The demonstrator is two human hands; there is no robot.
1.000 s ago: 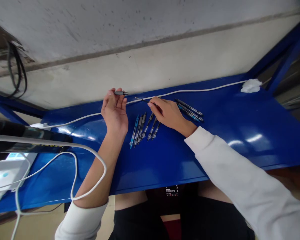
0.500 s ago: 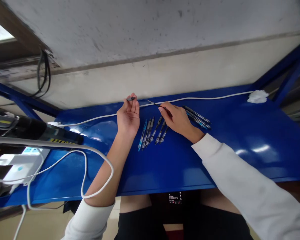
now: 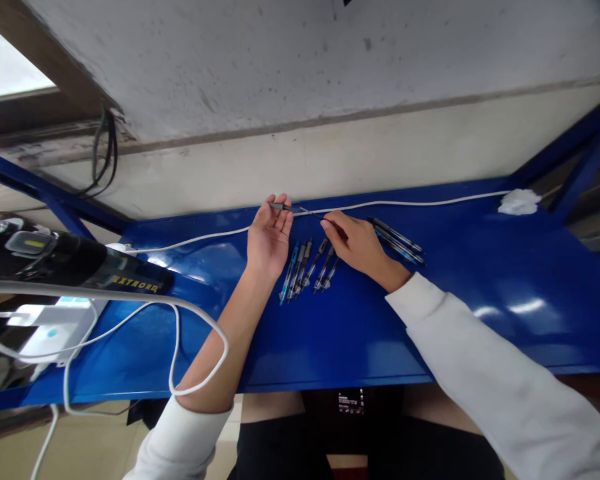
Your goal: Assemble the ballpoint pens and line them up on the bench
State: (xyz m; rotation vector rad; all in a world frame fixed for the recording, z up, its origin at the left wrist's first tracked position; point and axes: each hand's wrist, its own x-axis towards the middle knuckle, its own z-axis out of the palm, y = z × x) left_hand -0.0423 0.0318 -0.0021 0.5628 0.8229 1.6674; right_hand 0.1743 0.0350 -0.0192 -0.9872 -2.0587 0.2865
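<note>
My left hand [image 3: 270,240], palm turned up, pinches a pen barrel with a dark grey grip [image 3: 279,206] between thumb and fingers. My right hand [image 3: 353,240] closes on a thin dark pen refill [image 3: 313,213], whose pale tip points left toward the barrel. A small gap seems to lie between the two pieces. Below the hands several pens [image 3: 300,270] lie side by side, one blue and the others dark with clear ends. Right of my right hand rests another group of pens [image 3: 397,240], one of them blue.
A white cable [image 3: 420,203] runs along the shelf's back edge to a crumpled white wad [image 3: 519,201]. A black bottle-like object [image 3: 130,277] and a white power strip [image 3: 55,333] are on the left. Another white cable [image 3: 225,347] loops over my left forearm. The shelf [image 3: 330,353] is blue.
The barrel in my left hand has turned so its end faces right toward the refill. My hands are closer together, and the view has shifted slightly.
</note>
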